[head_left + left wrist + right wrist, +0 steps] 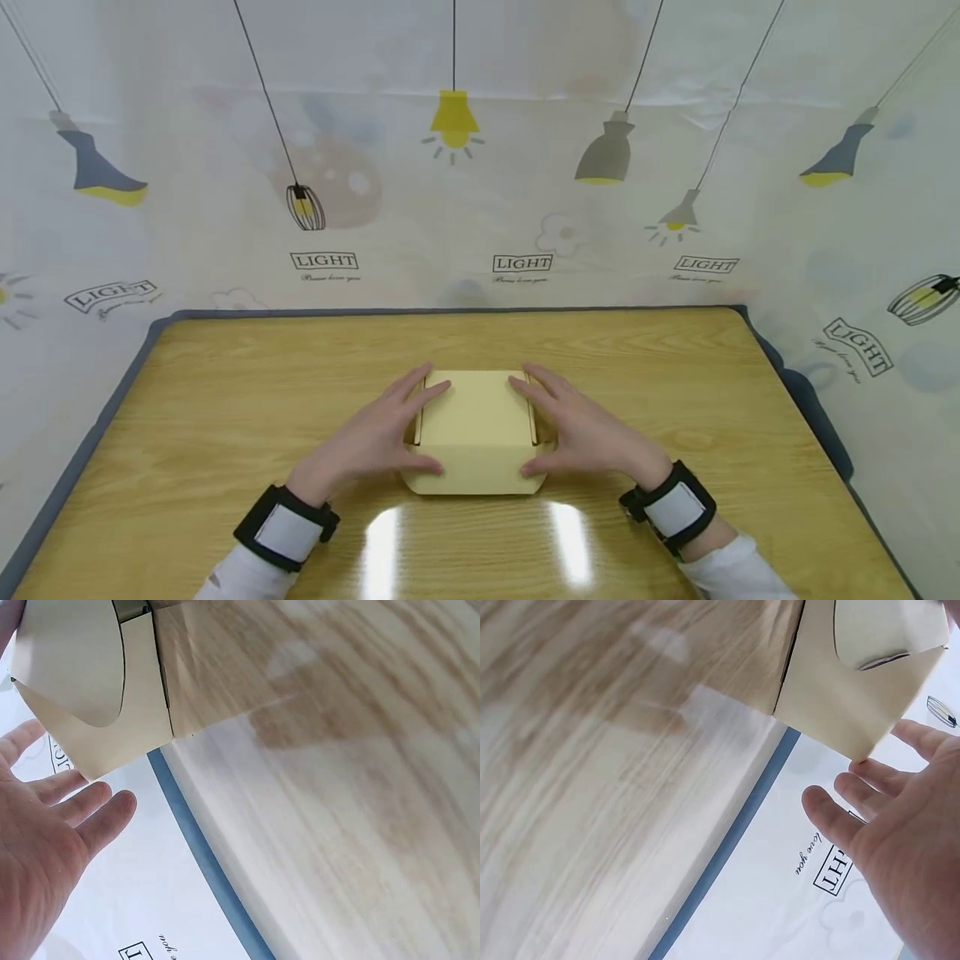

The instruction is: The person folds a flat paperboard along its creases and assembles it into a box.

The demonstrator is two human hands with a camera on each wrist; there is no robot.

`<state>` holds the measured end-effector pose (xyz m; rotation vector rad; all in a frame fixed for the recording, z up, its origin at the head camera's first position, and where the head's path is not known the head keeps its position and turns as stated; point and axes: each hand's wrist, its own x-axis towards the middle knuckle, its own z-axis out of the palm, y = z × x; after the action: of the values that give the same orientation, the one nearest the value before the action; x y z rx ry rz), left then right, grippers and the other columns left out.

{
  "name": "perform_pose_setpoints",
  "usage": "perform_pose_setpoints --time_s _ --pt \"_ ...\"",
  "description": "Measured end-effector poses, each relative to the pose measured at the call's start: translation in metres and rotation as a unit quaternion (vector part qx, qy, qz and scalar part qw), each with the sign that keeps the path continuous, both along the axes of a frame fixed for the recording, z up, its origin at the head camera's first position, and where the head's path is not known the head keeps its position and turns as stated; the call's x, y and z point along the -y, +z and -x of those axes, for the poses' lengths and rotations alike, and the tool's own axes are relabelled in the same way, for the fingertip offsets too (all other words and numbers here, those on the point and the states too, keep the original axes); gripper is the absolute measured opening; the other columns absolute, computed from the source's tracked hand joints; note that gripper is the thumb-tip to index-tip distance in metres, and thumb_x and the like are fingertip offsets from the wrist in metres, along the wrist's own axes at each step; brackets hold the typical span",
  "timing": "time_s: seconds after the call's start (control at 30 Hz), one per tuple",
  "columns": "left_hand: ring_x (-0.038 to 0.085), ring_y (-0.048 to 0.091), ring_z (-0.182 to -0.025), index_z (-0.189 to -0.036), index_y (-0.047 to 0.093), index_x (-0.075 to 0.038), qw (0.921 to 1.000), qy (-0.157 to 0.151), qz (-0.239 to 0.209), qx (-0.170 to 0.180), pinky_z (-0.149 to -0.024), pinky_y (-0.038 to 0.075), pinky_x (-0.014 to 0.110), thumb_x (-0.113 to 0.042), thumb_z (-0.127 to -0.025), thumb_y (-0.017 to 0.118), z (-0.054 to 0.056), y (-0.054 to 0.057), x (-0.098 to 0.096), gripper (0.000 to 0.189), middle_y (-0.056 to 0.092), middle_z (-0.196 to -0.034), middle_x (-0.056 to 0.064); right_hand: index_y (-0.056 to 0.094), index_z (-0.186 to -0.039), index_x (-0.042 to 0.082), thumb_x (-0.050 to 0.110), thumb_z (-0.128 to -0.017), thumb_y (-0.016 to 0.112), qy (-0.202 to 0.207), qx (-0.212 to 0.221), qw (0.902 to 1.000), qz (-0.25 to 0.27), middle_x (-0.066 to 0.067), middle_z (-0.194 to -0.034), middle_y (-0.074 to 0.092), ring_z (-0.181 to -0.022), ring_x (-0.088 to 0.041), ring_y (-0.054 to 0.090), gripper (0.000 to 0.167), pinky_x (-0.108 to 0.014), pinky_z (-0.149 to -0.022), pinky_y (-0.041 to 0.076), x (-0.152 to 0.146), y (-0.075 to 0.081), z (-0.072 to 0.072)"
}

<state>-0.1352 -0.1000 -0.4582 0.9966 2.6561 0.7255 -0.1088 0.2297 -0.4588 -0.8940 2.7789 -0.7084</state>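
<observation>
Bright even light, two glare streaks on the table (pixel 675 375), blurred wrist views.

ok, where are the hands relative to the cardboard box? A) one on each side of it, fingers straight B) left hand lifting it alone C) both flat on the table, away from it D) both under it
A: in the head view the left hand and the right hand flank the cardboard box on the wooden table, fingers straight against its sides.
</observation>
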Motion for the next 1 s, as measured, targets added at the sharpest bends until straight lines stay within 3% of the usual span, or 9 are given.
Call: perform_pose_setpoints --time_s 0.2,0.37,0.6,1.0 --pt "0.035 0.02 -0.156 -0.16 0.031 -0.028 0.9995 0.011 -0.009 0.029 -0.118 0.039 0.055 -0.06 -0.072 0.084 0.0 -0.002 0.002 0.108 0.007 -0.172 0.01 0.025 -0.162 0.019 0.058 -0.071 0.086 0.0 0.004 1.0 -0.008 -0.018 -0.168 0.019 -0.151 -0.038 0.03 0.116 -0.053 -0.118 0.041 0.003 -0.001 0.004" --pt "0.035 0.023 -0.155 -0.158 0.034 -0.028 0.9989 0.016 -0.017 0.04 -0.117 0.041 0.055 -0.054 -0.073 0.087 0.0 -0.002 0.0 0.104 0.01 -0.172 0.009 0.027 -0.161 0.02 0.054 -0.071 0.089 -0.015 0.011 0.9998 -0.007 -0.017 -0.166 0.023 -0.148 -0.037 0.037 0.115 -0.051 -0.115 0.045 0.006 0.0 0.004" --pt "0.034 0.029 -0.153 -0.156 0.038 -0.029 0.9991 0.026 -0.022 0.028 -0.116 0.043 0.054 -0.045 -0.077 0.087 0.0 -0.004 -0.002 0.095 0.016 -0.17 0.01 0.033 -0.159 0.019 0.045 -0.072 0.09 -0.037 0.008 0.9993 -0.002 -0.015 -0.162 0.03 -0.139 -0.033 0.048 0.107 -0.047 -0.109 0.05 0.01 0.0 0.005" --pt "0.036 0.033 -0.15 -0.151 0.047 -0.022 0.9991 0.027 -0.032 0.006 -0.117 0.042 0.053 -0.038 -0.073 0.092 0.003 -0.006 -0.004 0.092 0.026 -0.165 0.014 0.039 -0.156 0.017 0.043 -0.068 0.093 -0.042 -0.009 0.9991 0.0 -0.012 -0.156 0.037 -0.136 -0.031 0.05 0.106 -0.046 -0.11 0.05 0.014 -0.006 0.009"
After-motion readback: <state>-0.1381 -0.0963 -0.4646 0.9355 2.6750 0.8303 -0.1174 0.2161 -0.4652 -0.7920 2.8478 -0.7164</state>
